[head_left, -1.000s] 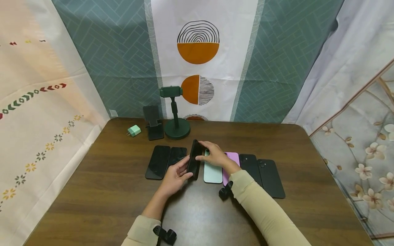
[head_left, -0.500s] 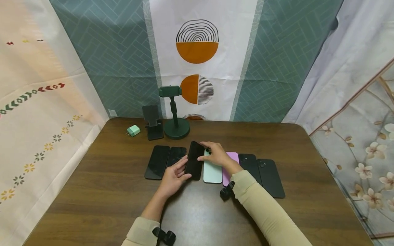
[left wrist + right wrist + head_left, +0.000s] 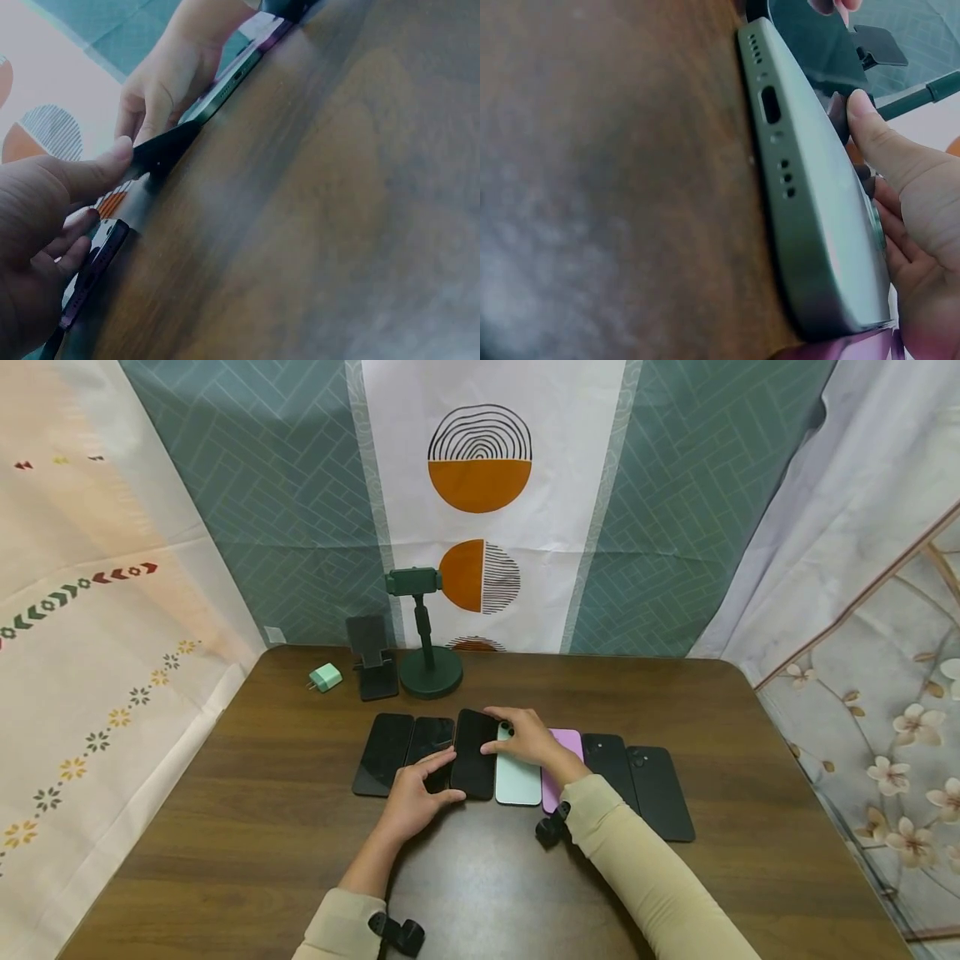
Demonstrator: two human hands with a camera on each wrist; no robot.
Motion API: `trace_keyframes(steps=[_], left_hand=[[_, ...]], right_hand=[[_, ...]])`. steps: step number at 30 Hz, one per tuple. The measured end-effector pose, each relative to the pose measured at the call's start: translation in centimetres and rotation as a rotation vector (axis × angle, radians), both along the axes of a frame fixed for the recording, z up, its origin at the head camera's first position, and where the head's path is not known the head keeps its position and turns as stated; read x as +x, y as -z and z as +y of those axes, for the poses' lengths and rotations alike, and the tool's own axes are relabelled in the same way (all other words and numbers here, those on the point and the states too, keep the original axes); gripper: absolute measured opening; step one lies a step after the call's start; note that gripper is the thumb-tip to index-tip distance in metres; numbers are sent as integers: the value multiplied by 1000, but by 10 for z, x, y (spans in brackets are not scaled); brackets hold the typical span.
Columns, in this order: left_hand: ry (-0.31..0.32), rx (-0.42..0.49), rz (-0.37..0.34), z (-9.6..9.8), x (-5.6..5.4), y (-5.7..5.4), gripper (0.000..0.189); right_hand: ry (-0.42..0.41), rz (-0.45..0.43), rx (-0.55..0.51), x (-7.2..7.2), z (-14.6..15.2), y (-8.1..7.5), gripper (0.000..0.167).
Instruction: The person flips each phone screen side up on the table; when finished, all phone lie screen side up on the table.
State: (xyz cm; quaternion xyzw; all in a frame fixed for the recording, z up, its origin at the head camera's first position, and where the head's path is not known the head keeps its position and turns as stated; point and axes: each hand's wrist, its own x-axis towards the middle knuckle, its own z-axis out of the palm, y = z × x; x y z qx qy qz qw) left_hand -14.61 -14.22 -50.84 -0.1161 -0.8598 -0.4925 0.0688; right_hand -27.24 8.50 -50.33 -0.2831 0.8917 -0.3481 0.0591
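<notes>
A black phone point(image 3: 474, 764) with its dark face up sits mid-row between other phones. My left hand point(image 3: 411, 802) holds its left edge and lower corner; in the left wrist view the thumb lies on the tilted black phone point(image 3: 166, 148). At the upper right edge my right hand point(image 3: 528, 742) grips it with thumb and fingers, reaching over a mint phone point(image 3: 517, 783). Filling the right wrist view, the mint phone point(image 3: 821, 165) shows its charging port. Two dark phones lie to the left, the outer one point(image 3: 381, 756) and the inner one point(image 3: 427, 739), partly under the left fingers.
Right of the mint phone lie a lilac phone point(image 3: 567, 743) and two black phones, one nearer point(image 3: 609, 760) and one outermost point(image 3: 663, 797). Behind stand a green phone stand point(image 3: 431, 672), a black folding stand point(image 3: 371, 652) and a mint charger plug point(image 3: 326, 677) on the wooden table point(image 3: 300, 827).
The black phone has turned from nearly on edge to almost flat, its dark face now upward. My left hand has moved slightly left and lower; the right hand has barely moved.
</notes>
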Motion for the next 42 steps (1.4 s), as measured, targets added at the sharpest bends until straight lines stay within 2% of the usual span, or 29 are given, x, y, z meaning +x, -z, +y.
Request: trace_keyframes(steps=[7, 14, 24, 30, 38, 42], left_hand=[[-1, -127, -1, -3, -2, -1, 67], [49, -233, 69, -6, -4, 0, 68], [73, -235, 32, -7, -5, -4, 69], [66, -251, 15, -3, -6, -7, 69], [81, -224, 131, 17, -10, -3, 63], [110, -223, 133, 27, -10, 1, 61]], right_hand=[[-18, 11, 0, 2, 0, -1, 75], [-39, 30, 31, 3, -1, -2, 77], [-41, 42, 29, 3, -1, -4, 76], [-72, 61, 9, 4, 5, -6, 75], [-22, 68, -25, 6, 23, -11, 71], [21, 51, -26, 9, 32, -12, 69]])
